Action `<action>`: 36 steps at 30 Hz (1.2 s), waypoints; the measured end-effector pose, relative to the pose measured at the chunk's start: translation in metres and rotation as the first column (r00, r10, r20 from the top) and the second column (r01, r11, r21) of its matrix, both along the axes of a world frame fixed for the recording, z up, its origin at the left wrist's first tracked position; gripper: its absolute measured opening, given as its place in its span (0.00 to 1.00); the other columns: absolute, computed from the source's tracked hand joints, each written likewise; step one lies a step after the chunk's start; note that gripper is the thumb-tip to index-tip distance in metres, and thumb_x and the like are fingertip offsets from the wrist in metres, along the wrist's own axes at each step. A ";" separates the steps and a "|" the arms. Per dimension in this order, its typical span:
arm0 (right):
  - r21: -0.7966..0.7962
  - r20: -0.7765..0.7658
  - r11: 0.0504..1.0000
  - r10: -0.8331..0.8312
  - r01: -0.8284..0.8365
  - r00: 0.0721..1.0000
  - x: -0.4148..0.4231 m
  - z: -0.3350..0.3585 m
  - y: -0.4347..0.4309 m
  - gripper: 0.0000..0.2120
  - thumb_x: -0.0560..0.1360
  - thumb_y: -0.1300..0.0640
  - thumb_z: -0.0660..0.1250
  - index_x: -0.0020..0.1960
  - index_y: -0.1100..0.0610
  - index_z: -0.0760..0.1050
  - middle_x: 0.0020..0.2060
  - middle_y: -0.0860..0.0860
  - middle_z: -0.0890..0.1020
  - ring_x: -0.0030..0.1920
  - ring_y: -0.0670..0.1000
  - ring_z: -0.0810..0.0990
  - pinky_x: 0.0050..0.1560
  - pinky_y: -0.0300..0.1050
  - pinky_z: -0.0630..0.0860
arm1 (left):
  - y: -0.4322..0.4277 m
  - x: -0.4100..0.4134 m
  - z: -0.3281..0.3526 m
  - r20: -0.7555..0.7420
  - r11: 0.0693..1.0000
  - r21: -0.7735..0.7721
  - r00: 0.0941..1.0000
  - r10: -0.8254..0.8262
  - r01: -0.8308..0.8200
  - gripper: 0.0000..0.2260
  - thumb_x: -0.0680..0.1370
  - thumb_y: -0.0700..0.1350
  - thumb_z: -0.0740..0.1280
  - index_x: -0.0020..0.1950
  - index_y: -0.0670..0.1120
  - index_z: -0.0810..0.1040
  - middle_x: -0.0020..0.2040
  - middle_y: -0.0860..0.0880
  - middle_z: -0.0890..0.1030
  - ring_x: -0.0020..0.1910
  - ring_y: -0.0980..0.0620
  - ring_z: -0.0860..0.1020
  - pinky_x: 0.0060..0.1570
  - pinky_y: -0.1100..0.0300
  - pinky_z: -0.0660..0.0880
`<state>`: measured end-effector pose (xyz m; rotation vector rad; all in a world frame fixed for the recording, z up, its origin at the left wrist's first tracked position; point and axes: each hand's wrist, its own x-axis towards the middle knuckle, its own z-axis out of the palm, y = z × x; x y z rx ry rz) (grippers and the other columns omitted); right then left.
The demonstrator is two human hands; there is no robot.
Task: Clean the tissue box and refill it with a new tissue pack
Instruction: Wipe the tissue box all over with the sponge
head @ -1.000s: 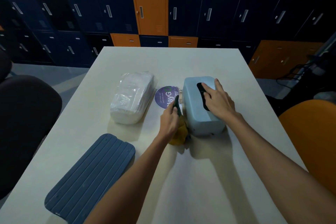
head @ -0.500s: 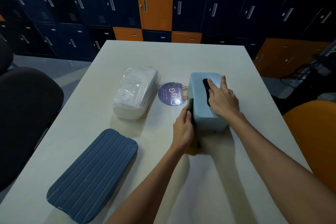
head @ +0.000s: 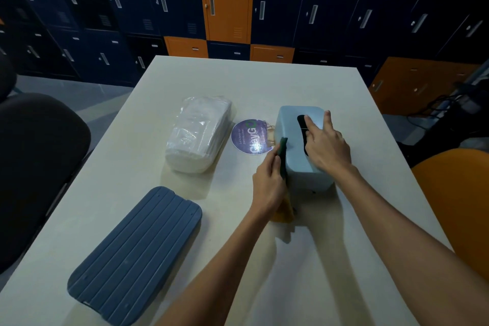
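one risk: left hand (head: 267, 182), clamped on scouring sponge (head: 283, 153), could shove tissue box (head: 291, 124) sideways if right hand (head: 326, 149) (fingers straight, spread) slackens.

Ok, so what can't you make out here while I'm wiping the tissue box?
Head view only:
- Inside of the tissue box: only a dark slot shows, partly under the right hand.
- Sponge: mostly hidden by the left hand; a green edge and yellow end show.
- Small print on the round sticker: too small, with glare.
- Box's far side: faces away.
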<state>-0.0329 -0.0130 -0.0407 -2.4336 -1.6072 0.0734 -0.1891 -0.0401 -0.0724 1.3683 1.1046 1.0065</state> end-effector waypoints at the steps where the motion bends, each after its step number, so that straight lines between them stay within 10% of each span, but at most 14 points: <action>1: -0.001 0.001 1.000 -0.004 0.004 1.000 0.000 0.000 0.000 0.22 0.82 0.49 0.49 0.76 0.43 0.54 0.77 0.55 0.49 0.64 0.63 0.69 0.54 0.56 0.73 | 0.003 0.000 -0.004 -0.050 1.000 -0.011 0.999 -0.001 0.001 0.17 0.84 0.45 0.54 0.71 0.54 0.71 0.67 0.53 0.75 0.62 0.57 0.73 0.60 0.68 0.68; 7: -0.012 -0.003 1.000 -0.018 0.018 1.000 -0.002 0.003 -0.001 0.22 0.82 0.49 0.48 0.76 0.42 0.54 0.78 0.54 0.49 0.63 0.63 0.69 0.54 0.55 0.72 | 0.060 0.018 0.014 -0.166 0.980 -0.200 0.985 -0.053 0.019 0.17 0.82 0.40 0.52 0.67 0.45 0.75 0.62 0.43 0.78 0.59 0.45 0.75 0.55 0.59 0.70; 17: 0.003 0.002 1.000 -0.011 0.011 1.000 -0.001 0.001 0.000 0.22 0.82 0.49 0.49 0.76 0.43 0.55 0.77 0.55 0.49 0.63 0.63 0.70 0.54 0.56 0.73 | -0.001 0.012 0.011 0.059 0.996 -0.002 0.994 0.092 -0.092 0.18 0.83 0.43 0.54 0.69 0.58 0.73 0.60 0.63 0.75 0.52 0.78 0.71 0.49 0.83 0.64; 21: 0.008 0.006 1.000 -0.006 0.006 1.000 -0.001 0.001 -0.001 0.22 0.82 0.49 0.49 0.76 0.43 0.54 0.77 0.55 0.49 0.64 0.63 0.70 0.55 0.56 0.74 | -0.002 0.009 -0.006 -0.109 0.991 -0.089 0.990 0.087 -0.097 0.17 0.83 0.44 0.54 0.69 0.51 0.74 0.66 0.52 0.76 0.63 0.55 0.73 0.61 0.65 0.68; 25: -0.005 -0.012 1.000 -0.021 0.021 1.000 -0.001 0.002 -0.001 0.22 0.82 0.49 0.49 0.76 0.43 0.54 0.78 0.54 0.49 0.64 0.63 0.69 0.56 0.55 0.73 | 0.045 0.016 0.020 -0.188 0.972 -0.223 0.981 0.035 -0.077 0.15 0.82 0.42 0.54 0.60 0.44 0.78 0.58 0.44 0.80 0.58 0.44 0.76 0.50 0.58 0.69; 36: 0.015 0.007 1.000 -0.011 0.011 1.000 0.000 -0.002 0.000 0.22 0.82 0.50 0.49 0.76 0.42 0.55 0.77 0.55 0.50 0.62 0.63 0.70 0.53 0.56 0.73 | -0.040 0.006 0.001 -0.038 0.988 -0.021 0.988 0.151 -0.152 0.16 0.83 0.41 0.55 0.69 0.50 0.73 0.63 0.56 0.77 0.56 0.67 0.72 0.54 0.78 0.65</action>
